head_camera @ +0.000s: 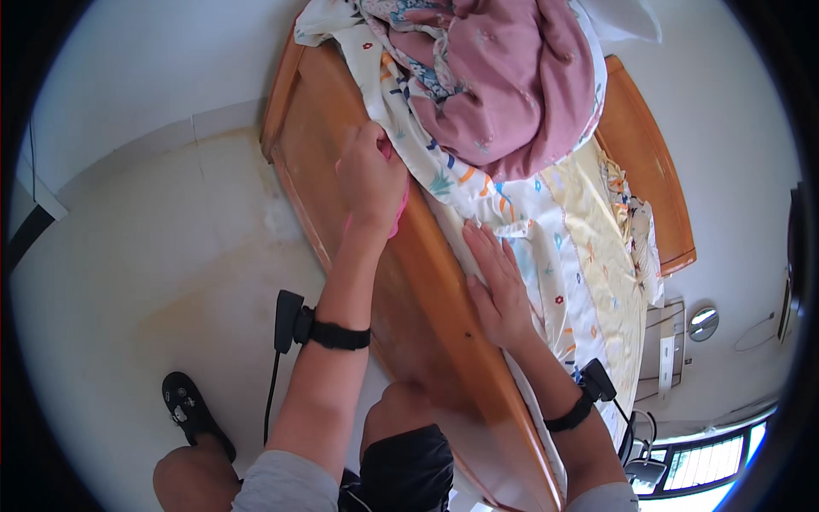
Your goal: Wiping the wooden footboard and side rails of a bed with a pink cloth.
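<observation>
My left hand (pixel 374 176) is closed around a pink cloth (pixel 399 214), its edges showing beside the fingers and wrist, against the wooden bed footboard (pixel 441 297). My right hand (pixel 496 278) lies flat, with nothing gripped, on the edge of the mattress and the white patterned sheet (pixel 544 256) just inside the board. Above my hands a pink floral quilt (pixel 499 83) is heaped on the bed, its white printed edge hanging near my left hand. A small dark spot shows on the board's top rail.
A wooden headboard (pixel 646 173) stands at the bed's far end, with crumpled printed fabric (pixel 643 249) beside it. Below left are the pale tiled floor and my foot in a black clog (pixel 189 406). A barred window (pixel 704 464) is at lower right. Cables run from the straps on both forearms.
</observation>
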### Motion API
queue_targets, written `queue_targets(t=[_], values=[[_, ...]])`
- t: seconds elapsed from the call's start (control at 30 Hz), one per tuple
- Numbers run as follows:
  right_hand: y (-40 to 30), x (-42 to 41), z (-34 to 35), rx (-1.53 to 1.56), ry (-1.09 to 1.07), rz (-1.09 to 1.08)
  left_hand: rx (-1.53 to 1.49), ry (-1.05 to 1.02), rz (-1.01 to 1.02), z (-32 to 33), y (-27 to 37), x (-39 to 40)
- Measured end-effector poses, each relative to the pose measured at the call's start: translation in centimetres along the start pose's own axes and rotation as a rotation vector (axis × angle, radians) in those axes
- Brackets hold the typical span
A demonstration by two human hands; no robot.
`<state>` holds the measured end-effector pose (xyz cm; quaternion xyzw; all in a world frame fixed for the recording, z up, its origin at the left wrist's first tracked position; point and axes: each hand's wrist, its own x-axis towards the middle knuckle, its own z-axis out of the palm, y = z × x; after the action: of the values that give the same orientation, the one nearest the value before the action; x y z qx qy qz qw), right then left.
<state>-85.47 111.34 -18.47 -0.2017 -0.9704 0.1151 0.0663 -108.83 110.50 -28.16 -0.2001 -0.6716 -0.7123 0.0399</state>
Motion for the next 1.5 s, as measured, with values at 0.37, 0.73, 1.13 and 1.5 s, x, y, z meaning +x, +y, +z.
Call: queue_targets(t=[0.37,0.73,1.13,1.5], values=[[-0.7,0.0,-0.2,-0.086,0.039,-0.042,-0.203,-0.137,-0.034,-0.5,1.4,-2.1],[-4.0,13.2,0.5,-0.66,0.063,-0.505,-0.21,-0.039,-0.091,-0.1,-1.7,-1.7],[2.7,20.1,-3.0,-0.635,-0.172,-0.055,-0.303,-0.059,-0.083,-1.5,-1.5,-1.9],[0.2,20.7,0.5,-0.542,0.06,-0.229,-0.103,0.139,-0.062,0.6,0.1,-3.5]])
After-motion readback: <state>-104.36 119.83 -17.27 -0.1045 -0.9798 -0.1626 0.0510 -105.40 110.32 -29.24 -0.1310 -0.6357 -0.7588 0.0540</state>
